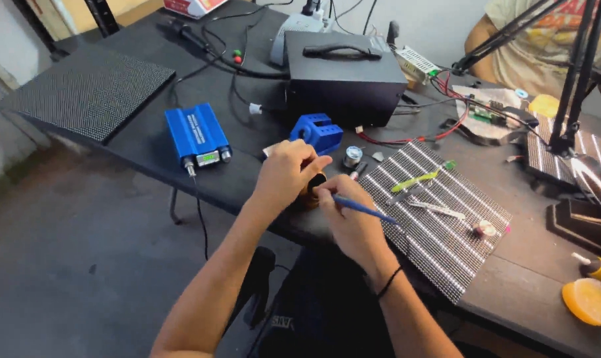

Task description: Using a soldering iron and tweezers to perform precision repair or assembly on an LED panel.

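Left hand – grip clenched round small dark pot at worktop near edge, steadying it. Right hand – grip pinching blue pen-like tool, tip at pot. LED panel flat just beside, near edge.

head view, looking down, near worktable

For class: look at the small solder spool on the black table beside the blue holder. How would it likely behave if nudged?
The solder spool looks round, so it may roll if tipped onto its edge. It looks small, so it would probably slide easily on the table.
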